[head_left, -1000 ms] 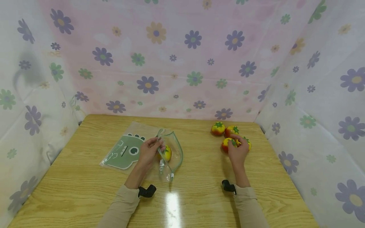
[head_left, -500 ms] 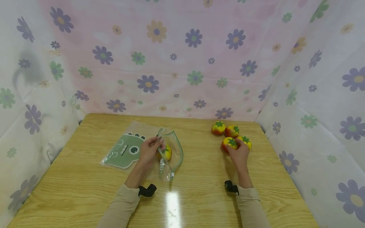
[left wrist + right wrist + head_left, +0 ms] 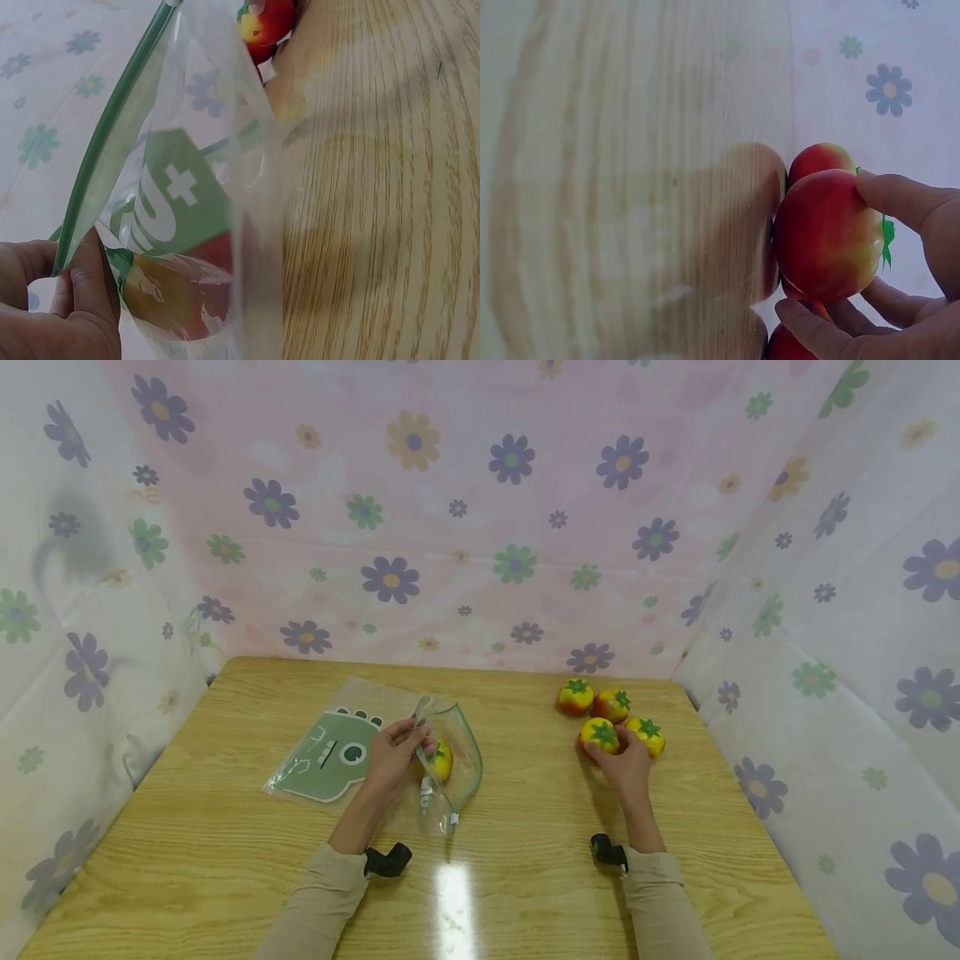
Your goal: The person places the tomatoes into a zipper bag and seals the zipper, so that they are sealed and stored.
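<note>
In the head view, the left hand [image 3: 393, 752] pinches the clear bag [image 3: 463, 743] around one enclosed fruit [image 3: 442, 763]; right of the bag, the right hand [image 3: 628, 766] grips another fruit [image 3: 598, 735] near three others [image 3: 575, 697] on the desk [image 3: 525, 860]. In the left wrist view, its green rim [image 3: 94, 150] is pinched, seemingly to hold the mouth apart. In the right wrist view, thumb and fingers flank the fruit, likely for steadiness.

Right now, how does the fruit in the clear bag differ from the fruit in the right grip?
The bagged fruit is seen through the clear bag; the held fruit is bare, in the right grip.
The bagged fruit lies apart from the three loose fruits; the held fruit is close to them.
Both are yellow and red, with green leafy tops.
</note>
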Motion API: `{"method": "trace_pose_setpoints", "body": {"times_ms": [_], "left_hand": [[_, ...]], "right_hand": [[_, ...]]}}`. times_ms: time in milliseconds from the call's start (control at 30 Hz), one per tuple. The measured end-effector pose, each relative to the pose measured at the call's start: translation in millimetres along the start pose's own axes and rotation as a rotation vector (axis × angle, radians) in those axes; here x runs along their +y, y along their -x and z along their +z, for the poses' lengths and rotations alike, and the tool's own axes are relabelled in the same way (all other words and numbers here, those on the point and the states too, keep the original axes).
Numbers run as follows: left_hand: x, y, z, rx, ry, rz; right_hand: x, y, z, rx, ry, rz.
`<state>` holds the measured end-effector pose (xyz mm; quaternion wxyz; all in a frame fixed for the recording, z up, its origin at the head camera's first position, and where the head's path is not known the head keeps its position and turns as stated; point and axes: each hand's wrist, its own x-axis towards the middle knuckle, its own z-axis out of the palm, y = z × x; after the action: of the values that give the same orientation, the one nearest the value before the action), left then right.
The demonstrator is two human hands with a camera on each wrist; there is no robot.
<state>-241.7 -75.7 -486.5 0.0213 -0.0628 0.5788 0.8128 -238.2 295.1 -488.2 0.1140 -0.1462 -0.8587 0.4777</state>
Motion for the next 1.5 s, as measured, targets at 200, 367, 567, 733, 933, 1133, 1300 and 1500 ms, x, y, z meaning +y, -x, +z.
{"method": "trace_pose_setpoints", "body": {"times_ms": [200,367,567,733,933,1133,1300,1500], "left_hand": [[1.1,0.5,0.6,0.01,0.018,-0.019],[1.0,-0.8,-0.1,0.015,0.033,-0.018],[1.9,-0.3,-1.2,0.018,0.042,-0.009],[2.2,0.8,-0.9,0.021,0.037,-0.015],[2.1,1.0,-0.6,0.022,0.024,-0.017],[2.2,0.8,-0.2,0.025,0.019,-0.023],[1.2,0.6,-0.1,0.026,0.017,-0.028],[-0.1,1.7,-0.4,0.025,0.017,-0.027]], "right_hand": [[-4.8,0.3,2.2,0.034,0.025,0.002],[-4.8,-0.2,5.2,0.063,0.033,-0.052],[-3.0,-2.1,7.4,0.084,0.046,-0.108],[-1.7,-1.6,5.5,0.083,0.036,-0.089],[1.3,-2.1,3.6,0.095,0.049,-0.092],[3.2,-1.1,1.8,0.071,0.011,-0.048],[5.4,-1.2,0.6,0.055,-0.03,-0.051],[4.6,0.3,0.3,0.043,-0.082,-0.079]]}}
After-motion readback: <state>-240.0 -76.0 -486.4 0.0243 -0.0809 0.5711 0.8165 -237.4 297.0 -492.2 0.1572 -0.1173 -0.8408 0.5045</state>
